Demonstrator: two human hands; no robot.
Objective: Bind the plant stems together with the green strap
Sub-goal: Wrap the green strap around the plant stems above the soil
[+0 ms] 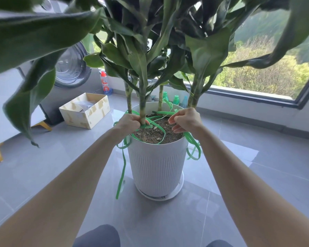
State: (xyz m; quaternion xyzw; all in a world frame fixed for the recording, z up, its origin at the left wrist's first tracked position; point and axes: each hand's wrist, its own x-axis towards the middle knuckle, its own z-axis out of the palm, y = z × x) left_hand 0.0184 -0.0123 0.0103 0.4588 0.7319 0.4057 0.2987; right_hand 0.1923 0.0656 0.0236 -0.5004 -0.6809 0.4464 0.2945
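A white ribbed pot (155, 163) holds several plant stems rising from dark soil. The nearest stem (143, 102) has the green strap (160, 129) wrapped round its base. My left hand (128, 123) pinches the strap against that stem just above the soil. My right hand (185, 120) hovers over the right side of the pot with its fingers curled round another stretch of the strap. Loose loops of strap lie on the soil. Its ends hang over the pot's left and right rims.
A cardboard box (85, 111) sits on the grey tile floor at left, beside a washing machine (70, 68). Bottles stand by the window sill behind the pot. Large leaves hang overhead and at left. My knees show at the bottom edge.
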